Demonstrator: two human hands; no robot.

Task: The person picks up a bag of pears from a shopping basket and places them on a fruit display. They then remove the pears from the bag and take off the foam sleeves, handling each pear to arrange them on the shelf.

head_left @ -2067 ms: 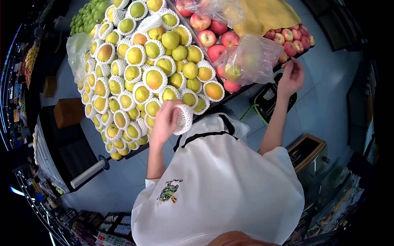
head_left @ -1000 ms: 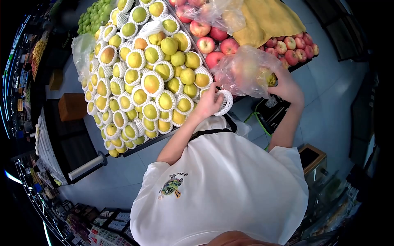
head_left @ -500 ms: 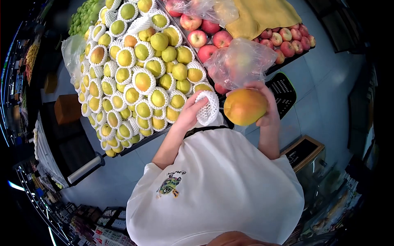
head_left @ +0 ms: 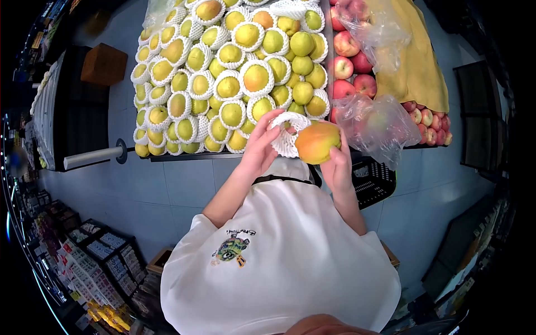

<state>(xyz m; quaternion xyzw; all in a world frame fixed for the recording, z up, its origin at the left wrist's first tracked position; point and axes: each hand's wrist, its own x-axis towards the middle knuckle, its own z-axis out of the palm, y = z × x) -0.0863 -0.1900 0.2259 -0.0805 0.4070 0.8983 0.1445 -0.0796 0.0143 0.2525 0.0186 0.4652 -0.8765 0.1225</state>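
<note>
My left hand is closed on a white foam net sleeve, holding its round mouth spread wide. In my right hand is a yellow pear with an orange blush, fingers wrapped around its right side. The pear's left side meets the sleeve's opening in this view. Both hands are in front of my body, just over the near edge of the display of pears, many of them sitting in the same kind of white net.
Right of the pears lie red apples, partly covered by a yellow cloth. A clear plastic bag rests at the apples' near end. Below it is a black basket. A brown box stands at the far left.
The pear in my right hand has come left, up against the foam sleeve; before, there was a small gap between them. My view has swung left, so the display sits farther right.
</note>
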